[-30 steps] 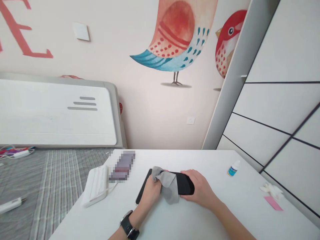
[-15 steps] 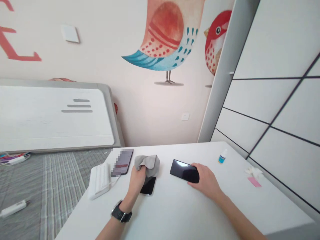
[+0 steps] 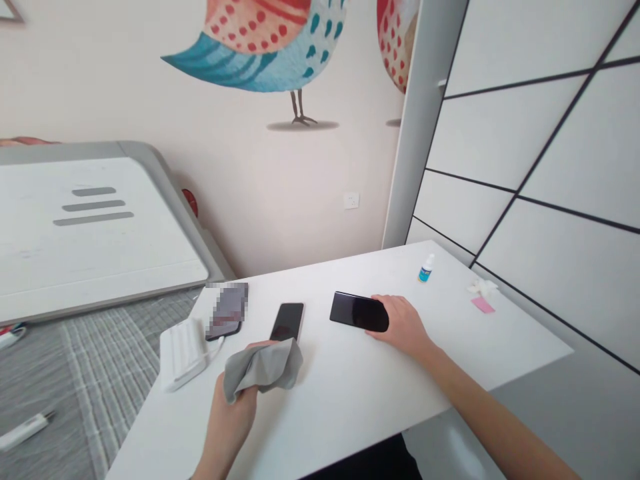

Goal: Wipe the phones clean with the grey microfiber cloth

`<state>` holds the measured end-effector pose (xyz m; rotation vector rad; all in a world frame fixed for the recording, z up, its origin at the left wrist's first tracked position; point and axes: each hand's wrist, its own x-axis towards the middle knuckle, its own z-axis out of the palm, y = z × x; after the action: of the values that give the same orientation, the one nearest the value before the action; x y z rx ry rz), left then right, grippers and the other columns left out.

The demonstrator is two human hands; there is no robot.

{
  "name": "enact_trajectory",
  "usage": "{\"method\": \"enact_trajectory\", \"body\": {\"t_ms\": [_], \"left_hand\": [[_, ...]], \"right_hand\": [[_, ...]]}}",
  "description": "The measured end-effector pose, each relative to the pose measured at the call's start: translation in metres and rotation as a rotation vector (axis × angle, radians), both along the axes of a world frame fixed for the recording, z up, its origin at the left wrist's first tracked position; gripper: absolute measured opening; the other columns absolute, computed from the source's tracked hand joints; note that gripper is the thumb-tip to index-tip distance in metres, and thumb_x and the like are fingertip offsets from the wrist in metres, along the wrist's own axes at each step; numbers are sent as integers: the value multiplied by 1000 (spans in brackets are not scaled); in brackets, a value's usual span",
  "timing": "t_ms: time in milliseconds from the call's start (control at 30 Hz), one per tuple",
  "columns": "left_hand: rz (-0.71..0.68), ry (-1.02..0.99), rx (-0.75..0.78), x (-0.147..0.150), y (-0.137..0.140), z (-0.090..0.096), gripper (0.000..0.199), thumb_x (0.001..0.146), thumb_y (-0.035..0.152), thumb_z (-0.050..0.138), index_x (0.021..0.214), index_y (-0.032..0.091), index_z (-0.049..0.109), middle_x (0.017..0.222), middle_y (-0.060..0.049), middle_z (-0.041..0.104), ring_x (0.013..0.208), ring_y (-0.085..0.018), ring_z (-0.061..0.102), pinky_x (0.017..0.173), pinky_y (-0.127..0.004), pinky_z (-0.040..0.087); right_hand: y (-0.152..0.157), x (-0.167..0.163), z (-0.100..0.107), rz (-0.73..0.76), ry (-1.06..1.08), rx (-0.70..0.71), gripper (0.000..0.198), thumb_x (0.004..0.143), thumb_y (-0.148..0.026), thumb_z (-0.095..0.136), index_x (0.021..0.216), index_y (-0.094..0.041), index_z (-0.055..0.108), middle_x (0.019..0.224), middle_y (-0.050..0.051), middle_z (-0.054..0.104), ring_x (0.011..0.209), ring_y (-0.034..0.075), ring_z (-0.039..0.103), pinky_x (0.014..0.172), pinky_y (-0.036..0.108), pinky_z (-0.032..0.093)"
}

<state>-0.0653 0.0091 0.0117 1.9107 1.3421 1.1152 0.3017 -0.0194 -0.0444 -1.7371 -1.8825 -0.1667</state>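
Head view.
- My left hand (image 3: 237, 415): fingers clenched on a grey cloth (image 3: 267, 367), bunched, its loose edge spreading to the right.
- My right hand (image 3: 403, 327): fingers grasping the right end of a dark phone (image 3: 354, 311), glossy face up, over the bench (image 3: 345, 393); whether it touches the surface, I cannot tell.
- Second phone (image 3: 289, 321): on the bench, just beyond the cloth, which overlaps its near edge; contact unclear.
- Third phone (image 3: 234, 308): farther left, partly blurred.
- White block (image 3: 181, 353) with cable: at the left edge.
- Small bottle (image 3: 425, 269): upright, well right.
- Pink slip (image 3: 483, 305): near the right edge.
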Motion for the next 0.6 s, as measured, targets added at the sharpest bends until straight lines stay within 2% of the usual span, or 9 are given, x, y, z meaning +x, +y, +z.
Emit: {"method": "enact_trajectory", "body": {"t_ms": [100, 200, 367, 500, 600], "left_hand": [[81, 14, -32, -10, -12, -7, 34, 81, 38, 54, 102, 22, 75, 101, -4, 80, 96, -30, 73, 78, -36, 60], [183, -1, -44, -18, -26, -17, 36, 84, 47, 54, 99, 21, 75, 101, -7, 79, 100, -33, 72, 88, -44, 59], [251, -17, -70, -30, -40, -32, 36, 78, 51, 59, 92, 20, 73, 106, -10, 78, 113, -40, 67, 101, -54, 53], [353, -16, -67, -34, -43, -29, 37, 75, 53, 60, 94, 23, 70, 109, -9, 77, 125, -44, 60, 100, -57, 54], [341, -8, -38, -34, -45, -24, 35, 79, 51, 58, 95, 23, 71, 107, -8, 78, 121, -41, 63, 95, -52, 57]], "right_hand": [[-1, -1, 0, 5, -4, -2, 65, 77, -38, 80, 133, -18, 57, 120, 13, 72, 110, 33, 66, 102, 47, 48], [-2, -2, 0, 1, -1, -10, 64, 77, -38, 80, 134, -19, 57, 120, 13, 72, 109, 33, 66, 101, 48, 48], [-3, -5, 0, 0, 1, -35, 60, 78, -40, 80, 131, -21, 59, 118, 11, 73, 108, 32, 66, 100, 46, 48], [-3, -8, -2, -37, 1, -50, 62, 77, -41, 80, 132, -18, 60, 122, 13, 72, 111, 33, 66, 101, 47, 48], [-2, -9, -5, -66, 2, -65, 63, 77, -42, 79, 132, -17, 60, 122, 14, 73, 111, 34, 67, 101, 48, 49]]}}
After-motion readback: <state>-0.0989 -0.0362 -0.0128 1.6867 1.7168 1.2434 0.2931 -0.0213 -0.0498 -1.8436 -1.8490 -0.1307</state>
